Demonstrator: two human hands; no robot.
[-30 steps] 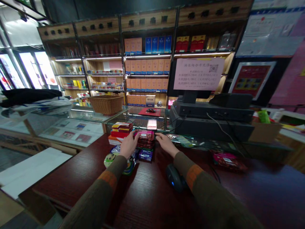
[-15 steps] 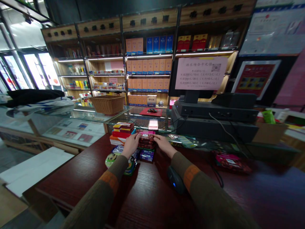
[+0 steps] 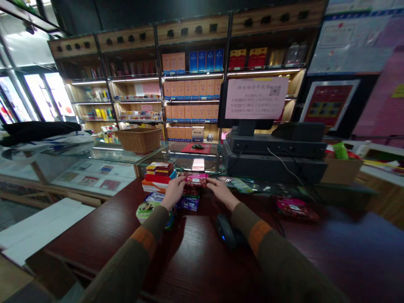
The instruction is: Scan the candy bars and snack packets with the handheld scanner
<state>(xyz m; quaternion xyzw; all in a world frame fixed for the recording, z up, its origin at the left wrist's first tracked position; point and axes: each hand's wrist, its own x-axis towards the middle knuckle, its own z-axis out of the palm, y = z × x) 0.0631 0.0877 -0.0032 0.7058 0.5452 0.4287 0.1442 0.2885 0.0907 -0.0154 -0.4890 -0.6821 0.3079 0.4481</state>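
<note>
My left hand (image 3: pixel 174 192) and my right hand (image 3: pixel 220 190) press on the two ends of a stack of pink and red snack packets (image 3: pixel 195 181) at the far edge of a dark wooden counter (image 3: pixel 195 256). Fingers of both hands curl round the top packet. A stack of red and yellow flat packs (image 3: pixel 158 173) stands just left of it. Purple packets (image 3: pixel 190 203) lie below the stack. A round green and white pack (image 3: pixel 146 209) sits under my left wrist.
A black barcode scanner (image 3: pixel 226 231) lies under my right forearm. Another pink packet (image 3: pixel 296 208) lies at the right. Behind stand a cash register with a pink notice (image 3: pixel 256 97), a glass display case (image 3: pixel 94 162), a wicker basket (image 3: pixel 139 139) and shelves of boxes (image 3: pixel 189 90).
My right hand moved in from beside the stack to its right end. Both hands now clasp the top packet, and the view shifted slightly.
</note>
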